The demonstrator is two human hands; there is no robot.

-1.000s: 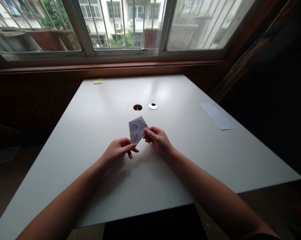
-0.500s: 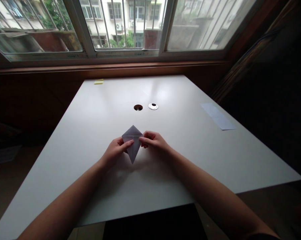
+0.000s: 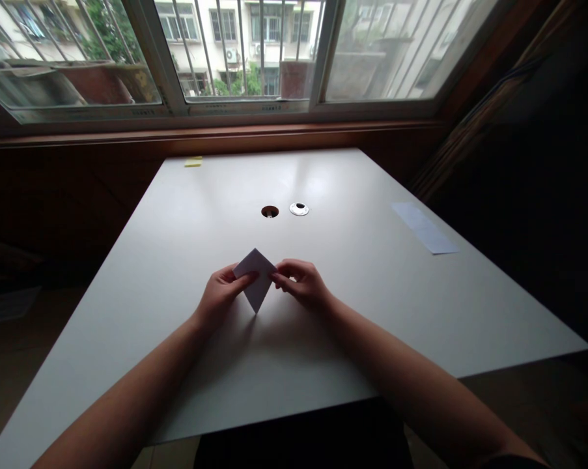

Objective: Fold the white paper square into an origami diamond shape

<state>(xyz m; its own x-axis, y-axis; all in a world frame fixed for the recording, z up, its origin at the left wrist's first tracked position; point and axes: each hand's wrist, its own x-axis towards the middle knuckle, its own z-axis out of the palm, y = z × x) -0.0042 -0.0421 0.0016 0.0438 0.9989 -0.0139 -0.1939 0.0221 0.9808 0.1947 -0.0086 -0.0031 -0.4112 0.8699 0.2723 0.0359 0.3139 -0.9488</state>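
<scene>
A small folded white paper (image 3: 256, 277), kite-shaped with its point down, is held just above the white table (image 3: 362, 306) near its middle. My left hand (image 3: 221, 294) pinches the paper's left edge between thumb and fingers. My right hand (image 3: 301, 283) pinches its right edge. Both hands are closed on the paper and face each other across it.
A round cable hole (image 3: 269, 211) and its loose white cap (image 3: 299, 209) lie beyond the paper. A white paper strip (image 3: 424, 227) rests near the right edge and a yellow sticky pad (image 3: 193, 161) at the far left corner. A barred window (image 3: 245, 52) runs behind the table.
The paper has come down and towards me, and turned so its plain side faces up. My left hand shifted from the lower tip to the left edge.
</scene>
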